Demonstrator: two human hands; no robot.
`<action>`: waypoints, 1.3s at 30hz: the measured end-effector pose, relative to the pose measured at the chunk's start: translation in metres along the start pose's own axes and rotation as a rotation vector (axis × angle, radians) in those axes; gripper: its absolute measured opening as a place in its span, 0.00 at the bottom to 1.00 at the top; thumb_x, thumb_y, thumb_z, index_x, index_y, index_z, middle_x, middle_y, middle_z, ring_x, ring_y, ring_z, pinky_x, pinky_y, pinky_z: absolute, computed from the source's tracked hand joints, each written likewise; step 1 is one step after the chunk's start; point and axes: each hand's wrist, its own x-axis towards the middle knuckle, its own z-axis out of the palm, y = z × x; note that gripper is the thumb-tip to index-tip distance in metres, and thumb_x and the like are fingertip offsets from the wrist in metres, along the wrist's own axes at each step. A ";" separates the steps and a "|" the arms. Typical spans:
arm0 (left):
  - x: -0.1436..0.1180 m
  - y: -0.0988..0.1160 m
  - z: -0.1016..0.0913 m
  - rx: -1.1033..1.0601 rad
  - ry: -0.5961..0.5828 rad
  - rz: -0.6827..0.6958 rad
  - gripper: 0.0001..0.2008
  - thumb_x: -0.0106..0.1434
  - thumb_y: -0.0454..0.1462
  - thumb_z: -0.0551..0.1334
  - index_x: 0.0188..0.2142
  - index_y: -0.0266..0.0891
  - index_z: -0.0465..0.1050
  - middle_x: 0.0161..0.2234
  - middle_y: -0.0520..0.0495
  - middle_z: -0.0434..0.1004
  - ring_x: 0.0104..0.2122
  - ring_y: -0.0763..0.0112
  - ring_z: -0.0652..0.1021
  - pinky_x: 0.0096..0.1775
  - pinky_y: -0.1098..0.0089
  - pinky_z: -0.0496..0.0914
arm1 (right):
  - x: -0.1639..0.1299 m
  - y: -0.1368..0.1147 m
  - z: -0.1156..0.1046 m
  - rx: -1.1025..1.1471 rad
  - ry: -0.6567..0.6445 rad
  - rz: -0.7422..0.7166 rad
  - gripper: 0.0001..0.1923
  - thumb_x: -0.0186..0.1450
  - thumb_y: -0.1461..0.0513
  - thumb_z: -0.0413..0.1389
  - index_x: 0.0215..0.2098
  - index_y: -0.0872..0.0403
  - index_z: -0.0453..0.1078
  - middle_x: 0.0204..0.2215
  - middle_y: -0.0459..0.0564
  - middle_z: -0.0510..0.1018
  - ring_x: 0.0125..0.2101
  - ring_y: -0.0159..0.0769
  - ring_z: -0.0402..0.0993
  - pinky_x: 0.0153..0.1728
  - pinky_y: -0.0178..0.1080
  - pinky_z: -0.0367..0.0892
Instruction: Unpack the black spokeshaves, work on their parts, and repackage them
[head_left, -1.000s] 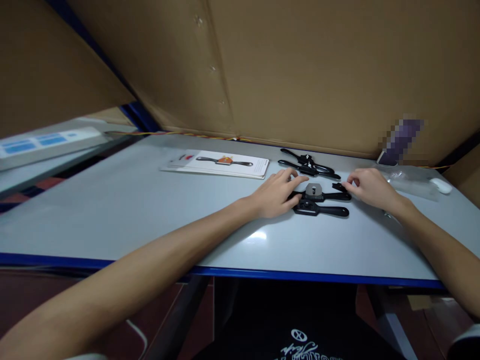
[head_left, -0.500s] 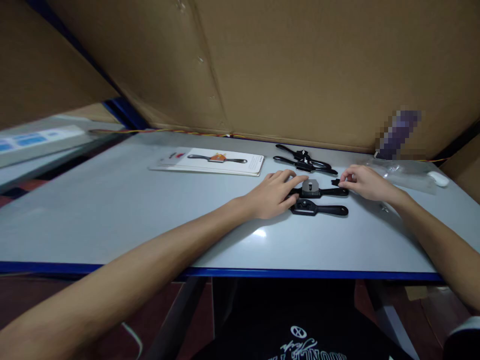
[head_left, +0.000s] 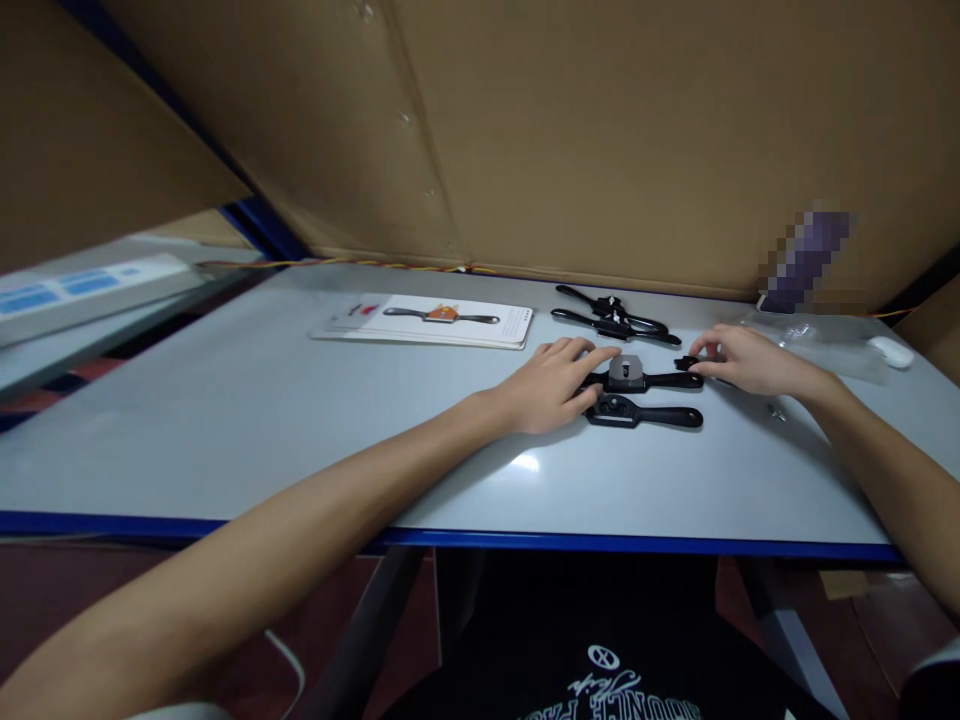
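My left hand (head_left: 551, 385) lies over the left handle of a black spokeshave (head_left: 671, 381), index finger along the far side and thumb on the near side. A grey blade (head_left: 625, 372) with a slot sits on that spokeshave's middle. Just nearer to me, a second spokeshave body (head_left: 667, 417) lies parallel, its left end hidden by the same hand. My right hand (head_left: 742, 360) pinches a small black cap piece (head_left: 685, 363) between thumb and fingers, close beyond the spokeshave's right handle.
Two more spokeshaves (head_left: 615, 325) lie crossed behind. A packaging card (head_left: 427, 320) is at back left. Small metal screws (head_left: 776, 412) lie near my right wrist. Clear plastic (head_left: 847, 355) and a white mouse-like object (head_left: 891, 351) are at far right; cardboard (head_left: 600, 130) walls the back.
My right hand has shifted slightly right with the black cap piece. My left hand stays on the spokeshave. The whole view has moved a little.
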 end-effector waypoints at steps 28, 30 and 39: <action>0.002 0.000 0.001 0.064 -0.040 -0.015 0.28 0.75 0.45 0.46 0.64 0.33 0.70 0.60 0.31 0.69 0.58 0.43 0.72 0.59 0.42 0.68 | 0.005 -0.077 0.054 0.397 0.410 -0.272 0.06 0.66 0.64 0.62 0.38 0.52 0.82 0.34 0.48 0.86 0.33 0.37 0.79 0.38 0.41 0.71; 0.002 0.000 0.000 0.063 -0.036 -0.014 0.28 0.75 0.45 0.46 0.64 0.33 0.70 0.59 0.31 0.70 0.57 0.44 0.72 0.59 0.42 0.68 | 0.005 -0.075 0.054 0.367 0.410 -0.287 0.06 0.67 0.63 0.61 0.39 0.52 0.81 0.35 0.48 0.85 0.33 0.38 0.78 0.38 0.41 0.71; 0.000 -0.001 0.001 0.028 0.005 0.008 0.27 0.76 0.46 0.47 0.67 0.36 0.65 0.60 0.32 0.71 0.58 0.46 0.73 0.59 0.44 0.68 | 0.000 -0.067 0.048 0.283 0.373 -0.275 0.12 0.68 0.59 0.59 0.48 0.50 0.79 0.45 0.54 0.82 0.38 0.43 0.78 0.43 0.46 0.72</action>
